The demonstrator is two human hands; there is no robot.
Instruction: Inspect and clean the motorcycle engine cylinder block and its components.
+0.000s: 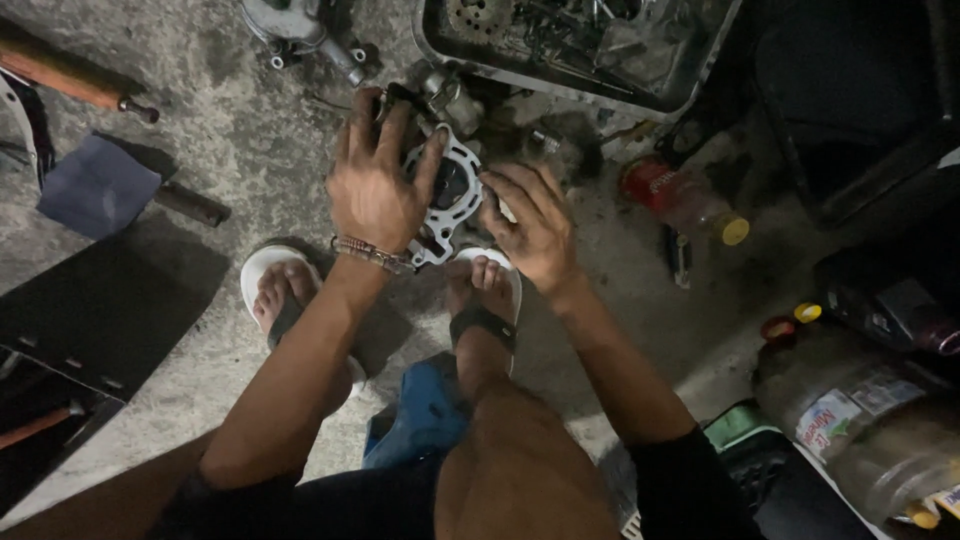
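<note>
1. Underfoot, rough grey concrete floor (230, 130), stained and dusty, running across the whole view.
2. At top, metal tray (690, 75) packed with engine parts and bolts, its rim toward the hands.
3. Lower right, big clear plastic jar (880, 430) lying on its side, beside a green-edged crate (745, 425).
4. Far left, dark flat blade (95, 185) with a short handle, near a wooden handle (70, 78) above it.
5. Right of centre, red-labelled bottle (680, 195) with a yellow cap, lying on the floor.
6. Bottom centre, two bare feet in white sandals (285, 290), blue stool (420, 415) between the knees.
7. Centre, left hand (375, 185) with a beaded wristband, palm down, fingers spread over the top left of the gasket and the engine part beneath.
8. Just beside it, right hand (535, 230), fingers curled, fingertips pressing the right edge of the gasket.
9. Between both hands, thin pale gasket (452, 205) with a round central hole, seated flat on the dark engine part, just ahead of the toes; hands slightly apart, neither closed around it.
</note>
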